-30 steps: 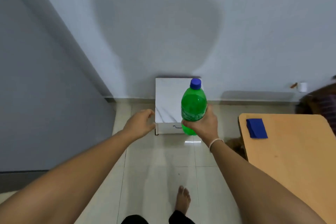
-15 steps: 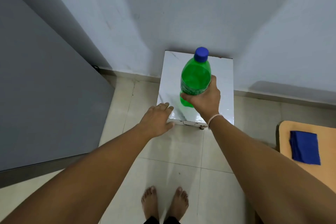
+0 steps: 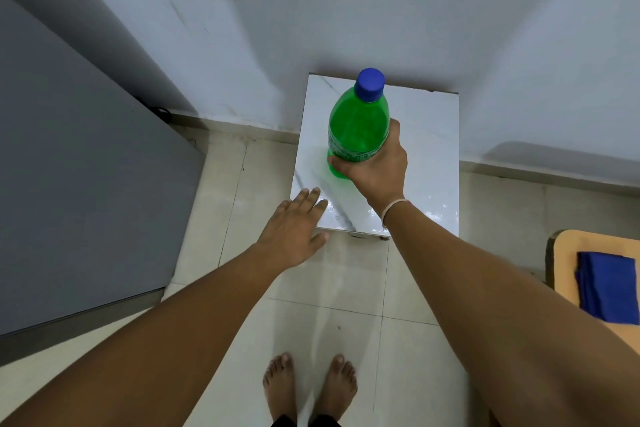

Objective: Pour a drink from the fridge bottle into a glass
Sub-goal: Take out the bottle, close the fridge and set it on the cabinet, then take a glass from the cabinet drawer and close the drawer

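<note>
The bottle (image 3: 358,125), translucent green plastic with a rounded shoulder and a ridged blue cap (image 3: 370,84), stands upright over a small white table (image 3: 433,149) whose glossy top is veined like marble; whether its base touches the top I cannot tell. The right hand (image 3: 375,166) is wrapped round its lower body, fingers closed on the labelled band, a thin pale bracelet (image 3: 393,208) at the wrist. The left hand (image 3: 294,232) is spread flat and empty, fingertips over the table's near left corner. Pale glossy floor tiles (image 3: 332,288) run beneath bare feet (image 3: 310,388). At the far right, a folded blue cloth (image 3: 607,288) lies on a rounded wooden tabletop (image 3: 568,246).
</note>
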